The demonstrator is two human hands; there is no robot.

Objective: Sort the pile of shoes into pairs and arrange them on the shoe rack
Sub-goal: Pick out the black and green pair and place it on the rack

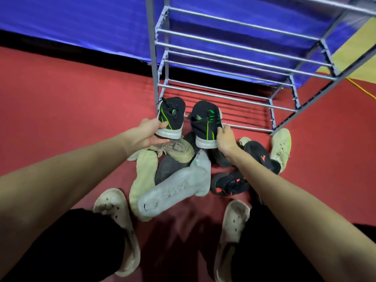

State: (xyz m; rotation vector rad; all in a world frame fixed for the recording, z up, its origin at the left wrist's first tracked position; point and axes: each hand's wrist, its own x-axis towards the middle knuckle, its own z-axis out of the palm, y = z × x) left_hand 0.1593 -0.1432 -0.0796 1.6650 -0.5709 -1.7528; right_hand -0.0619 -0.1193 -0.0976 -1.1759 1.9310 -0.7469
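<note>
My left hand (147, 133) grips the heel of a black sneaker with green stripes (172, 117). My right hand (226, 139) holds its matching black and green sneaker (205, 123) by the heel. Both shoes hang toe-forward just in front of the lowest bars of the grey metal shoe rack (230, 60), whose shelves hold nothing. Below my hands lies the pile: cream sneakers (143, 176), (281, 147), a white sneaker (175, 192), a dark grey shoe (168, 167) and black sneakers with orange marks (230, 183), (262, 157).
The floor is red (71, 102). A blue tarp (81, 23) runs behind the rack, with a yellow patch and a yellow cable (360, 88) at the right. My feet in cream clogs (118, 216), (232, 226) stand close to the pile.
</note>
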